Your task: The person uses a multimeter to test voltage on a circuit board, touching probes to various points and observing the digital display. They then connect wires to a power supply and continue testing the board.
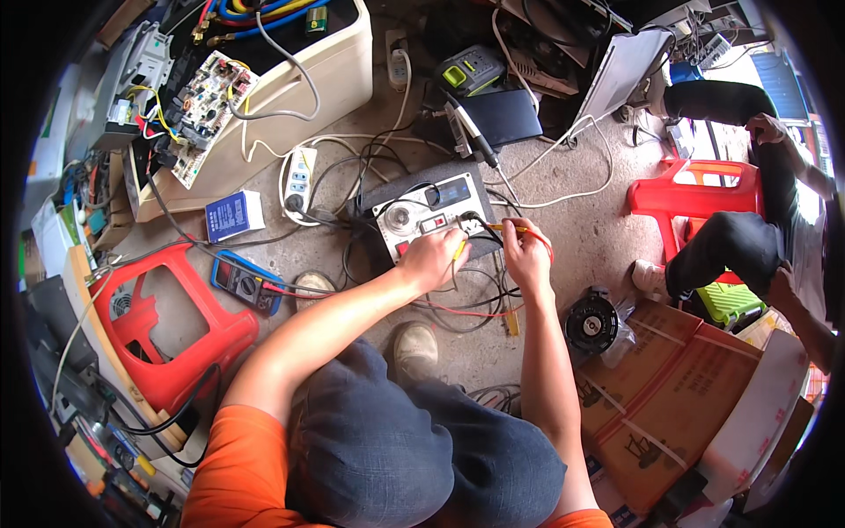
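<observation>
On the floor before me sits a box with a white front panel (396, 245), a round dial, a red switch and a black socket near its right end. My left hand (431, 261) rests at the panel's lower edge, fingers closed round a small yellow piece (459, 250) whose kind I cannot make out. Just to the right, my right hand (527, 253) pinches a thin yellow-orange rod (521, 230), like a test probe, that points left toward the socket. Black and red leads loop below both hands. A blue multimeter (246, 282) lies to the left.
A white power strip (299, 183) and a blue-and-white small box (234, 216) stand left of the panel. Red stools (216, 299) flank me. A circuit board (207, 114) leans on a beige bin (339, 79). A cardboard box (678, 378) and a seated person (735, 251) are at right.
</observation>
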{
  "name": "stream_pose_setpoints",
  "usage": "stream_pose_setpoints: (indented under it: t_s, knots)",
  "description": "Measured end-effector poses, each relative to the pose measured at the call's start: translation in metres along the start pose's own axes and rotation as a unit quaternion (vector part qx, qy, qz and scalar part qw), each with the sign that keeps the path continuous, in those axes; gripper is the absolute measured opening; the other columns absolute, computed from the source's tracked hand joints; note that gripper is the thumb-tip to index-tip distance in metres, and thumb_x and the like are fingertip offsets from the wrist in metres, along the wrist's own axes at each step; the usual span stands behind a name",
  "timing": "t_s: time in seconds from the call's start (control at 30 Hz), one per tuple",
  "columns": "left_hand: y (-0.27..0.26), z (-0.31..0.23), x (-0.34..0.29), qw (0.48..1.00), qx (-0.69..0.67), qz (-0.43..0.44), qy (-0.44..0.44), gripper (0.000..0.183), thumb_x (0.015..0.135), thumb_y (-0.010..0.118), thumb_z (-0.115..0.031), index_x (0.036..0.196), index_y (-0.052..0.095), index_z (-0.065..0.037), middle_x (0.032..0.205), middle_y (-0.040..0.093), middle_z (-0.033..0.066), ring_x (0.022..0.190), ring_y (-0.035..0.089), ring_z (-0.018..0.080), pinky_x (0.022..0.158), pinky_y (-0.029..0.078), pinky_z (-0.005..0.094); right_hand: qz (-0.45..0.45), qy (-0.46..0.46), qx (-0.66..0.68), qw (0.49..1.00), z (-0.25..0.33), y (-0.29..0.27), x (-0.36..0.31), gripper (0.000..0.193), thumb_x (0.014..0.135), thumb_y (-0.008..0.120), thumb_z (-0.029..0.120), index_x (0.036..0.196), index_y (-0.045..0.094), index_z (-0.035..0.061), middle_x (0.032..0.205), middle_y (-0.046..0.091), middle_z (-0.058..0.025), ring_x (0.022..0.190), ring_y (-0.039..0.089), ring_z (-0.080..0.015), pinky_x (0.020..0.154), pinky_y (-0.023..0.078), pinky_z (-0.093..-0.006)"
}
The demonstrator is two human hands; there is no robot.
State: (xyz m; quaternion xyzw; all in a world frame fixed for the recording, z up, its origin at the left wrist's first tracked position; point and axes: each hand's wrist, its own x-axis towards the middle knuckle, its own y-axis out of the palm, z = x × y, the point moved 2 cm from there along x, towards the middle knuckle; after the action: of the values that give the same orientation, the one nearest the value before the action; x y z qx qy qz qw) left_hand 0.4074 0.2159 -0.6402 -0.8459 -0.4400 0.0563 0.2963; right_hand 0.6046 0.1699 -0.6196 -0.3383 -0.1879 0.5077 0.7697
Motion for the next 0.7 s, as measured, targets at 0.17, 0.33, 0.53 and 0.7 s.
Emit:
stream_pose_setpoints:
  t_s: [0.17, 0.33, 0.53, 0.7]
  knots:
    - [0.017, 0.007, 0.014, 0.997, -0.064, 0.018, -0.043, 0.019, 0.095, 0.064, -0.019, 0.088, 0.062, -0.001, 0.076, 0.069, 0.0205, 0.067, 0.07, 0.0391, 0.058, 0.055, 0.0466, 0.014, 0.028, -0.065, 0.997, 0.011, 0.0, 0.007, 0.028, 0.097, 0.064, 0.029, 0.098, 0.072, 0.0013, 0.09, 0.074, -0.017, 0.08, 0.071, -0.0333, 0.074, 0.055, -0.0418]
    - [0.036, -0.002, 0.026, 0.991, -0.047, 0.015, -0.126, 0.013, 0.084, 0.06, -0.012, 0.076, 0.06, -0.002, 0.068, 0.069, 0.0179, 0.065, 0.072, 0.033, 0.059, 0.057, 0.0458, 0.084, 0.012, 0.026, 0.996, -0.017, 0.009, 0.012, 0.028, 0.103, 0.059, 0.024, 0.104, 0.072, -0.0007, 0.093, 0.074, -0.0159, 0.084, 0.069, -0.0247, 0.077, 0.053, -0.0347]
    - [0.02, -0.009, 0.028, 0.987, -0.055, -0.007, -0.154, 0.015, 0.087, 0.062, -0.007, 0.084, 0.059, 0.007, 0.069, 0.066, 0.0262, 0.066, 0.069, 0.0423, 0.063, 0.057, 0.0495, 0.099, -0.018, -0.021, 0.995, -0.004, 0.01, 0.01, 0.029, 0.105, 0.057, 0.024, 0.107, 0.07, -0.0018, 0.094, 0.074, -0.0145, 0.086, 0.069, -0.024, 0.078, 0.052, -0.034]
    - [0.018, -0.015, 0.027, 0.983, -0.066, 0.039, -0.169, 0.017, 0.091, 0.061, -0.009, 0.086, 0.062, 0.007, 0.08, 0.069, 0.0267, 0.074, 0.071, 0.0398, 0.07, 0.059, 0.0464, 0.077, -0.034, -0.034, 0.996, -0.012, 0.008, 0.007, 0.029, 0.105, 0.057, 0.023, 0.106, 0.07, -0.002, 0.093, 0.073, -0.0151, 0.085, 0.069, -0.0241, 0.077, 0.052, -0.0347]
